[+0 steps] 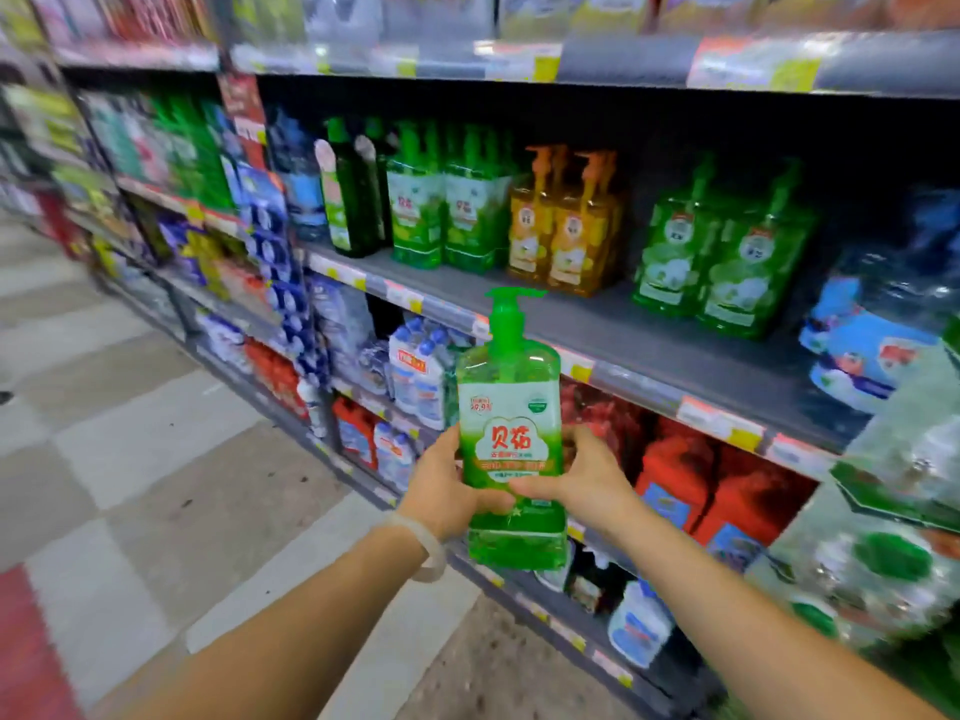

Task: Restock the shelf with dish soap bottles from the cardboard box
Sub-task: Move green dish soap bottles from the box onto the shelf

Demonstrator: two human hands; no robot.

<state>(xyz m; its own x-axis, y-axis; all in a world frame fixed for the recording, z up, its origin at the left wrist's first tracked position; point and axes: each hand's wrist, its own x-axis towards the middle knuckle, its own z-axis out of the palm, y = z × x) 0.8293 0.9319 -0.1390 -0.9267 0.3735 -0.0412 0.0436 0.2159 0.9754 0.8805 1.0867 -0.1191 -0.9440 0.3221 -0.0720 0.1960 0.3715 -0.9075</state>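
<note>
A green dish soap bottle (511, 433) with a pump top and a white and red label stands upright in the air in front of the shelving. My left hand (444, 491) grips its left side and my right hand (582, 478) grips its right side. It hangs just below and in front of the grey shelf (649, 335). On that shelf stand matching green pump bottles (447, 210), orange pump bottles (566, 226) and more green bottles (722, 262), with bare shelf in front of them. The cardboard box is out of view.
Dark green bottles (353, 200) stand at the shelf's left end and blue refill packs (878, 335) at its right. An upper shelf (623, 59) overhangs. Lower shelves hold red packs (722, 491) and white bottles (415, 376). Tiled aisle floor (130, 433) lies to the left.
</note>
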